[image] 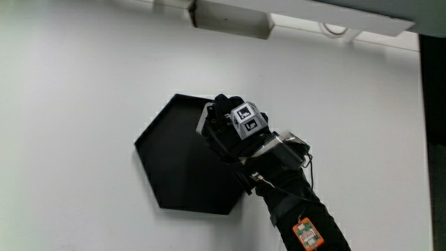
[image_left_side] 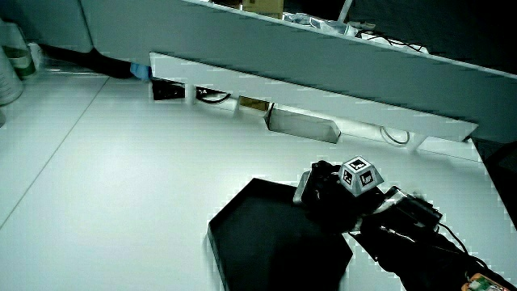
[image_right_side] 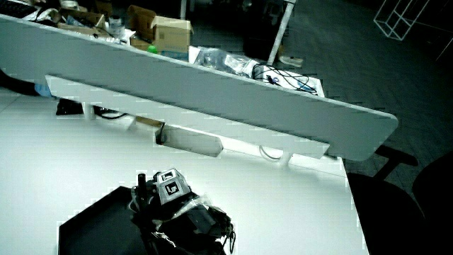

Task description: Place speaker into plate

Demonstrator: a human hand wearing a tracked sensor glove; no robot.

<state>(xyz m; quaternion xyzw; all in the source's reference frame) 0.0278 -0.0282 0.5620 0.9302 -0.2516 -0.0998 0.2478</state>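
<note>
Gloved hand (image: pixel 233 129) over the black hexagonal plate (image: pixel 174 167), at about the plate's two-o'clock rim, fingers curled around a small grey speaker (image: pixel 203 120). Speaker clamped just above that rim, visible also in a side view (image_left_side: pixel 304 187). White table (image: pixel 83 84) beneath; forearm (image: pixel 300 209) toward five o'clock.

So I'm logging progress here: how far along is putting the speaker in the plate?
Nearly there. The hand grips the small grey speaker at the rim of the black six-sided plate, in a side view too. Whether it touches down I cannot tell. Left: set it down and let go.
</note>
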